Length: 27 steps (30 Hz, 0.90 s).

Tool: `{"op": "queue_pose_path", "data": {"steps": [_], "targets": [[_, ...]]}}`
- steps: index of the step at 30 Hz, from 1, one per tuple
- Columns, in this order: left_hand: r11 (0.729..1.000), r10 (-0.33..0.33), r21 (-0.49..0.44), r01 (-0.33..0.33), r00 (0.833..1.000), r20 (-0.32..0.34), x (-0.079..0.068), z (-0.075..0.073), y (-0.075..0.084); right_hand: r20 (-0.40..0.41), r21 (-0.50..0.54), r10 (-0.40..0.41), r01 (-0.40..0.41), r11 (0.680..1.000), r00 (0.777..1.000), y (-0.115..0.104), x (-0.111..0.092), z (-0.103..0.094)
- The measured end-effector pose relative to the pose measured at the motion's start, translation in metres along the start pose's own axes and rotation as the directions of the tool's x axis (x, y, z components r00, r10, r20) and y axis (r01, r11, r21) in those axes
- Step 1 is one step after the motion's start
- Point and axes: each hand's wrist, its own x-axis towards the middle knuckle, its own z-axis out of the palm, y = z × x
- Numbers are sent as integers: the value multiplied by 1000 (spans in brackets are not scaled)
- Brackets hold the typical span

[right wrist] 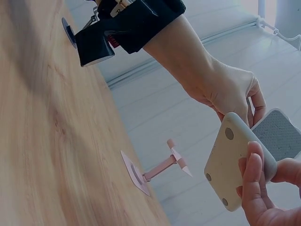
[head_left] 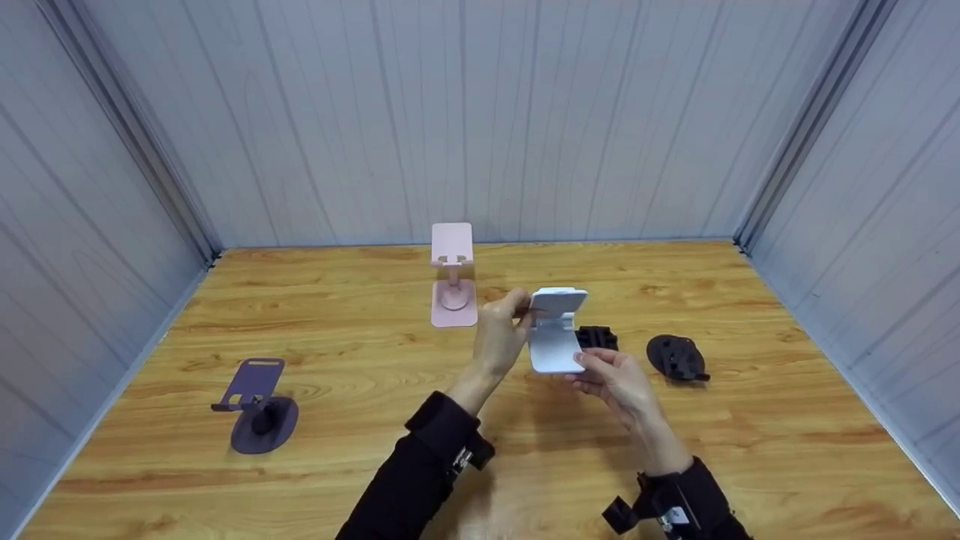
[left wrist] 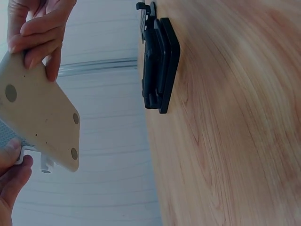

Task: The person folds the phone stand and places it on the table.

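Both hands hold a white folding phone stand [head_left: 556, 351] above the table. My left hand [head_left: 499, 335] pinches its upper plate near the hinge side. With thumb and fingers, my right hand [head_left: 616, 385] grips the lower right corner of its base. In the left wrist view, round grey pads dot the underside of the base [left wrist: 47, 117], and a bracket shows below it. The right wrist view shows a grey textured face on the upper plate [right wrist: 278, 134], with my right fingers [right wrist: 254, 174] across the base's underside.
A pink phone stand [head_left: 454, 294] stands at the back, a purple one [head_left: 259, 405] at the left. A black folded stand [head_left: 598, 337] lies just behind the right hand; a round-based black one [head_left: 677, 358] is farther right. Pale panel walls [head_left: 495, 120] border the wooden table [head_left: 360, 465].
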Motion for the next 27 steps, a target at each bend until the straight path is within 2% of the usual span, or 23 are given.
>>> {"op": "queue_pose_path", "data": {"steps": [7, 12, 18, 27], "targets": [[984, 53, 166, -62, 997, 59, 3, -7, 12, -2, 8, -29, 29, 1000, 1000, -2, 0, -1], [968, 89, 232, -98, 995, 47, 7, -12, 27, -8, 15, -22, 22, 1000, 1000, -2, 0, -3], [943, 183, 279, -183, 983, 27, 8, -14, 41, -18, 23, -18, 18, 1000, 1000, -2, 1, -3], [928, 231, 300, -221, 973, 4, 9, -15, 48, -29, 7, -24, 24, 1000, 999, -2, 1, -2]]}}
